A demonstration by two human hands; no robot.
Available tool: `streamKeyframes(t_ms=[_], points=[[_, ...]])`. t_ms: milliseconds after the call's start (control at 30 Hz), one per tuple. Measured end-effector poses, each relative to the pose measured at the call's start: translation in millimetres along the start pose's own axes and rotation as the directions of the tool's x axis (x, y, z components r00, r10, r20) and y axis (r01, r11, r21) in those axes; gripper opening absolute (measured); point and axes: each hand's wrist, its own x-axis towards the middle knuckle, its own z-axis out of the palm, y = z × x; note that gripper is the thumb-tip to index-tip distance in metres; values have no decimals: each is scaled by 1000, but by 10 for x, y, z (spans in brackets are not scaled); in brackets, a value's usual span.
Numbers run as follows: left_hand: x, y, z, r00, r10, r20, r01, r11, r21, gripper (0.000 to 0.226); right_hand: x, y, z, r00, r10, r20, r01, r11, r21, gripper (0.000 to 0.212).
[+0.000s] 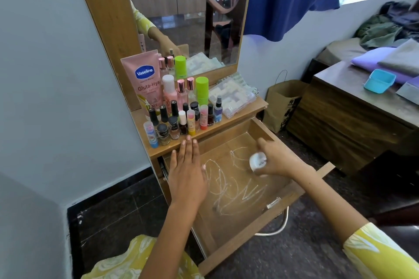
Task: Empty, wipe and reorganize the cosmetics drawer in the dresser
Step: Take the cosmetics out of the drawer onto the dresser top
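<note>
The wooden drawer stands pulled out of the dresser with nothing loose in it. White squiggly lines of cleaner cover its floor. My right hand hovers over the drawer's far right part, shut on a small white bottle pointing down. My left hand is flat with fingers together, over the drawer's left side near the dresser top's edge. On the dresser top stand a pink Vaseline tube, a green bottle and several nail polishes and lip balms.
A clear plastic box lies at the right of the dresser top below the mirror. A paper bag stands on the floor right of the dresser. A wooden table carries a blue tub and folded cloths.
</note>
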Motion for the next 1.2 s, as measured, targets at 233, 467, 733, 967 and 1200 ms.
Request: streamKeyframes(t_ms=[233, 467, 733, 967, 1200], points=[[-47, 258, -113, 1000, 14, 7, -14, 998, -67, 62, 420, -289, -620, 849, -150, -507, 297, 929, 223, 52], [180, 782, -81, 973, 230, -24, -230, 973, -1, 59, 1026, -399, -754, 847, -302, -438, 362, 930, 58, 46], [840, 975, -90, 933, 360, -9, -342, 891, 299, 62, 1008, 72, -580, 842, 48, -538, 306, 779, 548, 41], [1066, 1020, 4, 933, 345, 98, -356, 851, 387, 61, 1062, 278, -440, 874, 0, -486, 234, 877, 420, 52], [1102, 1022, 5, 943, 320, 97, -334, 901, 277, 65, 986, 354, -358, 834, -109, -541, 276, 931, 238, 49]])
